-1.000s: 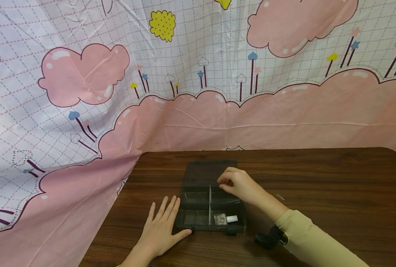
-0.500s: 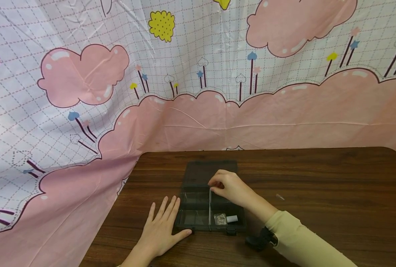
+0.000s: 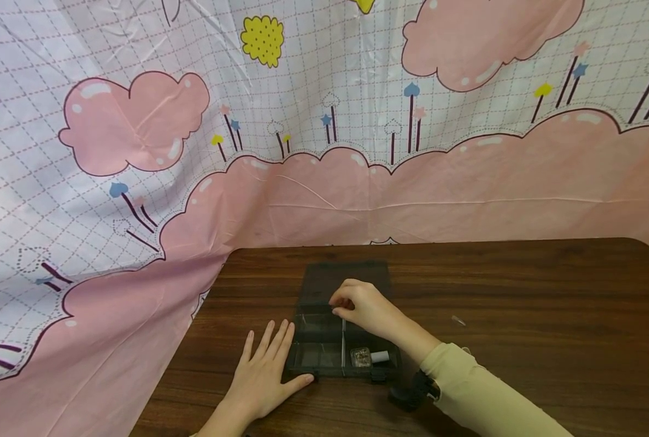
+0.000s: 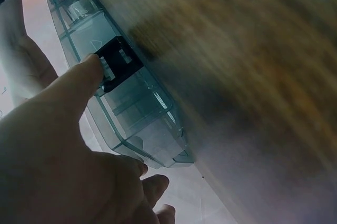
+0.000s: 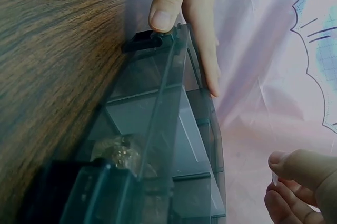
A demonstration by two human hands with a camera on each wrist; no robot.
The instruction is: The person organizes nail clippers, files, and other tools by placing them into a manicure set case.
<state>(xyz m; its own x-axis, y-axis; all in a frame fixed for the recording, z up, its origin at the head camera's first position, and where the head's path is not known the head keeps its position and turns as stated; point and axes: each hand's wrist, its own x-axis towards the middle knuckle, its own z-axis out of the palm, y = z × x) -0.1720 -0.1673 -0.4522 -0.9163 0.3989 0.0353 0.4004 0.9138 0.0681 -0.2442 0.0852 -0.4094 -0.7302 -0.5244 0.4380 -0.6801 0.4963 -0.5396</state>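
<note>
Head view: a person works at a dark compartment box [image 3: 343, 340] lying open on the wooden worktop [image 3: 521, 291], its lid folded back toward the patterned backdrop [image 3: 138, 152]. The left hand [image 3: 266, 376] lies flat with fingers straight beside the box's left wall, the thumb at its front corner. The right hand [image 3: 363, 308] hovers over the rear compartments, fingertips pinched together on something too small to make out here. A small bottle with a white cap [image 3: 369, 357] sits in the front right compartment.

Left wrist view: the left thumb [image 4: 79, 82] touches the black latch [image 4: 118, 62] on the box front, steadying it.

Right wrist view: the right fingers [image 5: 300, 174] pinch a tiny clear piece [image 5: 274, 178] above the box.

The step in hand looks like sorting a small item into a rear cell; the next move would call for lowering the pinch inside the chosen divider walls and letting go while the left hand keeps the box from sliding.
</note>
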